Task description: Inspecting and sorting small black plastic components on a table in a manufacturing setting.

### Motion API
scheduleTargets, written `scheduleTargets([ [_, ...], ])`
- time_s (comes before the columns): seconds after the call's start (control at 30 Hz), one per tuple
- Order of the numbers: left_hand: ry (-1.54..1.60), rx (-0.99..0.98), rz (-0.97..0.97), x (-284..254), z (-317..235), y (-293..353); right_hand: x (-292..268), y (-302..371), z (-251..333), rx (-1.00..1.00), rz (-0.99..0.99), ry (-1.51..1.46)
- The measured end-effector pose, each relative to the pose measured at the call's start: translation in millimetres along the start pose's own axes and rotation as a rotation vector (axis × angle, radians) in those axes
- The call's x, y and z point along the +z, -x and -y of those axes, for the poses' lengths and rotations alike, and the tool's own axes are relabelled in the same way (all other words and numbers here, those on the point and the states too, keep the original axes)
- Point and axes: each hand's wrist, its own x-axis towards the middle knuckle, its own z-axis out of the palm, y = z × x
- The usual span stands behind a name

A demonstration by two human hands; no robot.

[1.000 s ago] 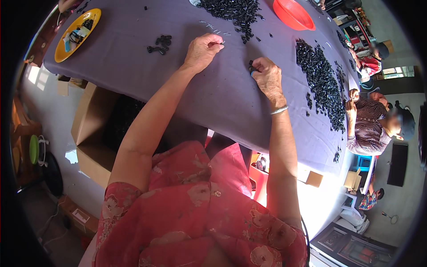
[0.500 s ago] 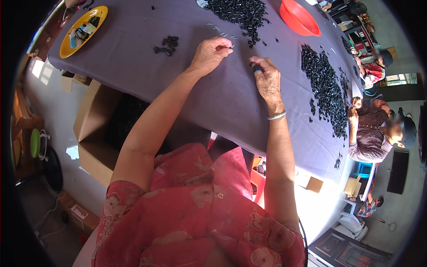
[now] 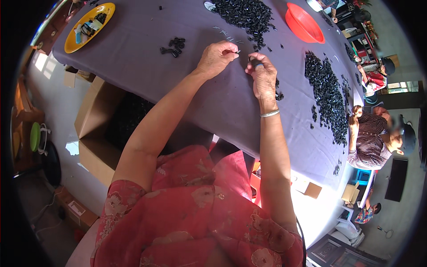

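Note:
My left hand [image 3: 218,58] is closed in a pinch over the table, with a small thin piece [image 3: 238,52] showing at its fingertips. Just to its right, my right hand [image 3: 263,73] has its fingers curled together, facing the left. A dark band with a blue edge [image 3: 256,63] is wrapped on one of its fingers. Whether it also grips a small black part cannot be made out. Several thin pale pins [image 3: 230,39] lie on the cloth beyond my left hand. Small black parts [image 3: 174,46] form a little group to the left.
A purple-grey cloth covers the table [image 3: 147,58]. Large heaps of black parts lie at the far side [image 3: 247,18] and right [image 3: 327,93]. A red basin [image 3: 304,24], a yellow plate [image 3: 71,43] and an open cardboard box [image 3: 93,111] stand around. A co-worker [image 3: 378,133] sits at right.
My right hand has moved slightly left and farther away, its fingers now more curled. My left hand has shifted a little right, so the two are closer. Black parts beside my right wrist have come into sight.

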Motion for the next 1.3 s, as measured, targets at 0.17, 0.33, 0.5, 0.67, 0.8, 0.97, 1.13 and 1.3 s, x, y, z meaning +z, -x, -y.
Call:
scheduleTargets([
  [0.17,-0.007,0.008,0.005,-0.5,1.0,0.2,7.3,-5.6,-6.5,0.077,0.008,-0.400],
  [0.33,-0.016,-0.001,0.007,-0.1,-0.9,1.3,10.1,-12.3,-7.7,0.084,-0.035,-0.391],
  [0.5,-0.079,-0.010,0.004,-0.3,-3.8,2.3,17.7,-20.2,-9.8,0.073,-0.109,-0.405],
  [0.67,-0.121,0.003,-0.022,-1.1,-4.2,2.8,27.4,-21.3,-10.1,0.026,-0.129,-0.333],
  [0.8,-0.164,-0.021,0.028,-0.2,-9.1,2.5,25.5,-21.1,-15.9,-0.041,-0.098,-0.293],
  [0.97,-0.153,-0.014,0.014,-0.6,-6.6,3.7,28.8,-17.1,-15.3,-0.080,-0.075,-0.249],
  [1.13,-0.126,-0.005,-0.003,0.0,-6.1,3.9,25.1,-17.1,-18.0,-0.083,-0.056,-0.229],
  [1.3,-0.129,-0.052,-0.006,-1.9,-11.0,3.6,26.8,-14.0,-11.5,-0.102,-0.021,-0.215],
])
